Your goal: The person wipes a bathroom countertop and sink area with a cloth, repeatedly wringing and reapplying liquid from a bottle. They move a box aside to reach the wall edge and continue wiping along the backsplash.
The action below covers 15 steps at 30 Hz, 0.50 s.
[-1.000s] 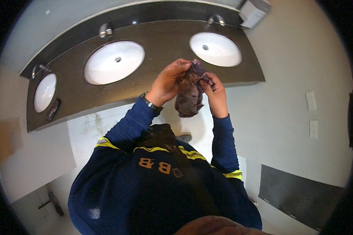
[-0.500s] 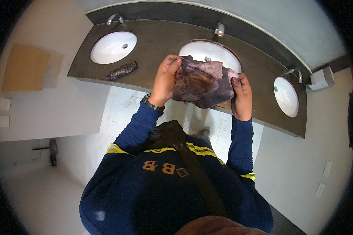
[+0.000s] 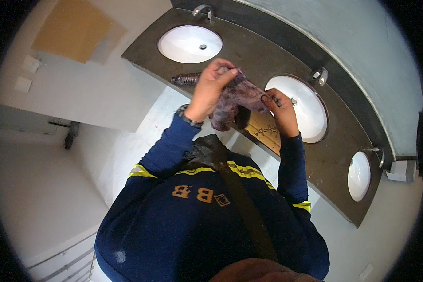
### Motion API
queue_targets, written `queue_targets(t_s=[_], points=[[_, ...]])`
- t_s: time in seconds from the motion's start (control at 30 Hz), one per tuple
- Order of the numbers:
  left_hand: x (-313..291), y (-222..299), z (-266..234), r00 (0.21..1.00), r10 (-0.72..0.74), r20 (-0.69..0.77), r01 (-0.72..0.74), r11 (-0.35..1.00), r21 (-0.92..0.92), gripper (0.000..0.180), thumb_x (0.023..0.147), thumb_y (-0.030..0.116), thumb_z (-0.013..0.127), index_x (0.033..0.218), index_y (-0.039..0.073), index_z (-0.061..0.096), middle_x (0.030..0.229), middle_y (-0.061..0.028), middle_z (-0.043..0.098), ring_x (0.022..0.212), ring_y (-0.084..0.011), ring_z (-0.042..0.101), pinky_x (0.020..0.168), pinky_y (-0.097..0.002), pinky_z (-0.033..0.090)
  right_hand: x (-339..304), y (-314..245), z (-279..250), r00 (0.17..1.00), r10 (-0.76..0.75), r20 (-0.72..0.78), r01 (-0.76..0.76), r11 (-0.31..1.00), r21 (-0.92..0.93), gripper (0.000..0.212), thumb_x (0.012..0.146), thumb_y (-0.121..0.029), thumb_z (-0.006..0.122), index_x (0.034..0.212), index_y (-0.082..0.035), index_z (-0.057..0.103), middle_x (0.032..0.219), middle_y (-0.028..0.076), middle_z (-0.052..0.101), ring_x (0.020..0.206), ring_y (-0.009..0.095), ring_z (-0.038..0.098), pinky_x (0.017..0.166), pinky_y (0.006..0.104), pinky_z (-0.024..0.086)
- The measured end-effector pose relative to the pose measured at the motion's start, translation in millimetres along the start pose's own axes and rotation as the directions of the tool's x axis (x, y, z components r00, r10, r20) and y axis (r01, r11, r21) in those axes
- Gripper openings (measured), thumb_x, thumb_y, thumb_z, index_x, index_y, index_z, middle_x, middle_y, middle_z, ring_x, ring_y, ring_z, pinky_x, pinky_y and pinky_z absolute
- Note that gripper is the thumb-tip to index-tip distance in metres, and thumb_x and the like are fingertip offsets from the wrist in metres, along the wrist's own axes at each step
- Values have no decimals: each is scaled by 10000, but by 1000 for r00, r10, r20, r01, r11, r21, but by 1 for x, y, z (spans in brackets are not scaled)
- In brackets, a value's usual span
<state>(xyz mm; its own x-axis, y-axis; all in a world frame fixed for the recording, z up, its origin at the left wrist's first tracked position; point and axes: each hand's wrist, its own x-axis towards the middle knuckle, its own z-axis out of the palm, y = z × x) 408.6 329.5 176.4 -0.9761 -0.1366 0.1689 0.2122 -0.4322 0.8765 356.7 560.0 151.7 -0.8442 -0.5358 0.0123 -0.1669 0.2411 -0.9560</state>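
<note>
Here, the left hand [image 3: 210, 89] and right hand [image 3: 279, 112] are each pinching an edge of a crumpled purple cloth [image 3: 235, 104] above the dark stone counter [image 3: 249, 56].

A small clear plastic bottle [image 3: 187, 78] lies on its side on the dark counter [image 3: 249, 56], between the left and middle white basins, just beside the person's raised left hand [image 3: 211, 89]. A tan rectangular board [image 3: 70, 29] hangs on the pale wall at upper left. No screens appear.
</note>
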Motion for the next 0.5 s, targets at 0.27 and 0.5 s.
queue_targets(t_s=[0.27, 0.5], points=[[9, 22, -59, 995, -97, 39, 99, 993, -60, 186, 962, 13, 587, 1145, 23, 563, 960, 0, 607, 788, -40, 544, 656, -195, 433, 33, -5, 20, 965, -141, -223, 205, 933, 297, 192, 1006, -251, 480, 994, -67, 530, 855, -23, 445, 799, 88, 409, 729, 236, 350], [71, 52, -96, 977, 149, 152, -175, 969, 172, 305, 948, 102, 640, 1230, 19, 558, 1134, -74, 633, 1034, -125, 593, 907, -286, 479, 69, -60, 52, 928, -4, -371, 264, 712, 651, 238, 1005, -199, 482, 1161, -30, 545, 1002, 46, 580, 903, 138, 558, 816, 274, 460]])
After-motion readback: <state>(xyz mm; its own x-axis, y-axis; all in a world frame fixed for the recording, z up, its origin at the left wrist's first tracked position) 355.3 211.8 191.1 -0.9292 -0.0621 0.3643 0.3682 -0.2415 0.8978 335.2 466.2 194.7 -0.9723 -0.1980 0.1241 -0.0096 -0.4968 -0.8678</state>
